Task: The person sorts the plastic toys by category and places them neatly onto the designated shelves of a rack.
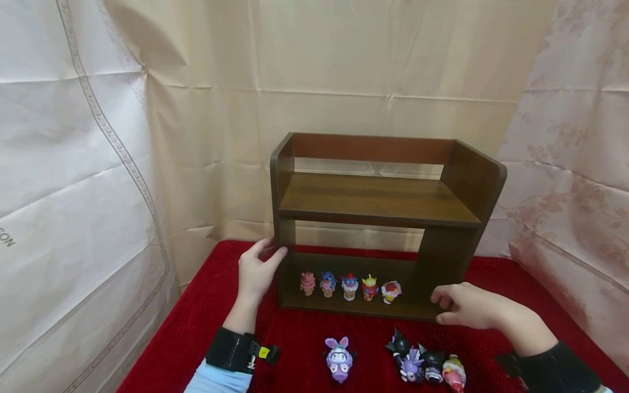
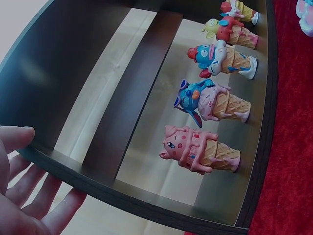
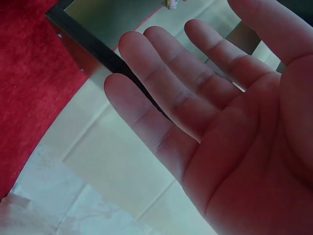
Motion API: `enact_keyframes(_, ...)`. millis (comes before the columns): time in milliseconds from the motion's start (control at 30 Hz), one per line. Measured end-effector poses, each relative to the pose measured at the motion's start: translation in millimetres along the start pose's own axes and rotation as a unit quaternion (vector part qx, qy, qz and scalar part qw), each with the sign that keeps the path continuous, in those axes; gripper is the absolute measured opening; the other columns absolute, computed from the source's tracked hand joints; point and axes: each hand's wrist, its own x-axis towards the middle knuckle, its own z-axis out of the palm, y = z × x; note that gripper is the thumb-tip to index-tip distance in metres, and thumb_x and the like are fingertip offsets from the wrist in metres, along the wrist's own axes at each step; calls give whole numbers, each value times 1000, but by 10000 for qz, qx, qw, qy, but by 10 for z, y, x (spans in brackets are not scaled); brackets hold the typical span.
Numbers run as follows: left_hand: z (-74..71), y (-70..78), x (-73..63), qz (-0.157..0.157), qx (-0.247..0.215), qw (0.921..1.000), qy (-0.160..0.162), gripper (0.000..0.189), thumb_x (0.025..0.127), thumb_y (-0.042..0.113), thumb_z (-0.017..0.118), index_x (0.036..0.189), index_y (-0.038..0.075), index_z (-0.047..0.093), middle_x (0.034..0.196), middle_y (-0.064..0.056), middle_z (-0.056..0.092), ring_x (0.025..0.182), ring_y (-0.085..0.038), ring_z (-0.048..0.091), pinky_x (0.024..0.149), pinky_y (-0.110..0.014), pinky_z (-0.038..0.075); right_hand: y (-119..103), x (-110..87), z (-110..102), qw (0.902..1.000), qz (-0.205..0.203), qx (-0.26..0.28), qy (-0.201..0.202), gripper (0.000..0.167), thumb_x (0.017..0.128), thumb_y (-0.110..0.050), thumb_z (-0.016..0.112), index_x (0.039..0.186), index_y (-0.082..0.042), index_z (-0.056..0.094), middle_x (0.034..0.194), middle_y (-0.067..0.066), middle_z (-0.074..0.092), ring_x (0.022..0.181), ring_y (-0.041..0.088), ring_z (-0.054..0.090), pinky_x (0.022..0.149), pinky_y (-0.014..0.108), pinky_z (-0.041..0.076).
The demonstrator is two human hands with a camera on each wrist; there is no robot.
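At the left side of a dark wooden two-tier shelf [image 1: 380, 199], my left hand [image 1: 256, 270] has its thumb by the panel's front edge. Its other fingers [image 2: 66, 208] spread, fairly straight, along the outside of the panel. My right hand [image 1: 474, 305] is at the shelf's lower right corner; the right wrist view shows its palm with nothing in it and its fingers [image 3: 146, 63] only slightly bent. A row of several ice-cream-cone figurines stands on the lower board, from a pink one [image 1: 307, 284] at the left to a pink-and-white one [image 1: 391, 292] at the right.
In front of the shelf, a purple rabbit-eared figurine [image 1: 339, 360] lies on the red cloth [image 1: 295, 341]. Several more figurines [image 1: 411, 364] lie bunched together to its right. A beige curtain [image 1: 344, 65] hangs behind, with pale sheets on both sides.
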Motion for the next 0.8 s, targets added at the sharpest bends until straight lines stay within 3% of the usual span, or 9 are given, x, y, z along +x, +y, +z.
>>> enact_keyframes(333, 2, 5, 0, -69, -11, 10000, -1, 38, 93, 17, 77, 128, 5, 70, 126, -15, 69, 113, -31, 66, 88, -51, 57, 66, -96, 88, 9996, -256, -17, -100, 29, 86, -24, 82, 109, -12, 68, 96, -1, 68, 81, 12, 61, 72, 36, 56)
enact_keyframes(667, 2, -14, 8, -42, 17, 10000, -20, 38, 93, 18, 77, 128, 5, 70, 126, -16, 69, 112, -30, 67, 88, -51, 57, 107, -201, 227, 9965, -666, 229, -447, 27, 83, -7, 81, 106, -17, 69, 95, -6, 65, 78, 4, 58, 68, 30, 55)
enact_keyframes(800, -1, -6, 2, 16, 43, 10000, 2, 38, 93, 18, 77, 127, 5, 71, 125, -15, 70, 111, -30, 67, 86, -51, 58, 109, -227, 280, 9961, -573, 365, -556, 28, 83, -3, 79, 105, -17, 70, 94, -5, 65, 73, 5, 57, 65, 27, 54)
